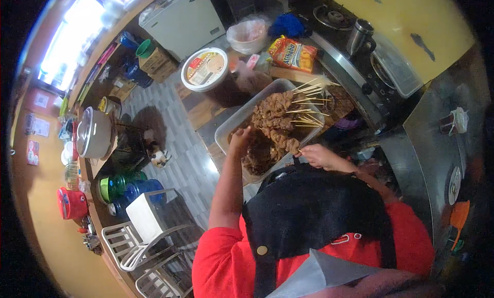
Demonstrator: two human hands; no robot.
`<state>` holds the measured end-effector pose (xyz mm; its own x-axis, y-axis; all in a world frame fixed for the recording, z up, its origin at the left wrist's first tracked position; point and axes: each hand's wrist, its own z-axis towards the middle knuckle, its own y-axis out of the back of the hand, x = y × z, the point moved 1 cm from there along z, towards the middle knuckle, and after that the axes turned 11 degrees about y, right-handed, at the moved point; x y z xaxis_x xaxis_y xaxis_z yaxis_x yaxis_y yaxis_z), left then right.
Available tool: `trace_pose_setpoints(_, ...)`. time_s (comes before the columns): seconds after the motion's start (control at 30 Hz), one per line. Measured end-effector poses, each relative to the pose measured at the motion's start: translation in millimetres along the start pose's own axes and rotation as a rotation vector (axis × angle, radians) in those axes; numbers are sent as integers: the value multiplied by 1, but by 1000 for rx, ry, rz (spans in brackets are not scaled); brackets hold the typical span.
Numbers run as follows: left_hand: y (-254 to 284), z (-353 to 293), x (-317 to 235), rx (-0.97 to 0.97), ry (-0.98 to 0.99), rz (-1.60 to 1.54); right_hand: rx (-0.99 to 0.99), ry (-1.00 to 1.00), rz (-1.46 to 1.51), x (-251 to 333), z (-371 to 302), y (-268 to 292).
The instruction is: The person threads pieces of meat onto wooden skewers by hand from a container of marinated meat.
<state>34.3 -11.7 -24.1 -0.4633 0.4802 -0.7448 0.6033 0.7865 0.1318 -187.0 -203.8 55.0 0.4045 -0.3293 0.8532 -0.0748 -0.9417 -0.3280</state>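
Note:
A clear plastic tub (222, 135) in front of me holds loose pieces of dark marinated meat (257, 161). Finished meat skewers (275, 109) are piled across its far side, their bare sticks pointing right. My right hand (318, 157), at the tub's near right edge, grips the stick end of a meat skewer (286, 143), which lies slantwise over the tub with meat threaded along it. Over the tub's left side is my left hand (240, 139), its fingers curled in above the loose meat. Whatever they may hold is hidden.
Beyond the tub stand a lidded round bucket (205, 69), an orange-red food packet (292, 55) and a bowl wrapped in plastic (248, 34). A stove (334, 16) with a steel mug (360, 37) is at far right. White chairs (146, 221) and a cat (157, 155) are left.

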Motion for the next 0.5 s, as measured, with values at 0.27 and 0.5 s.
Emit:
trace_pose_setpoints(0.27, -6, -16, -1, 334, -74, -670, 45, 13, 33, -4, 10, -7)
trace_pose_setpoints(0.5, -22, -33, -13, 155, -119, -808, -12, -11, 24, -3, 13, -10)
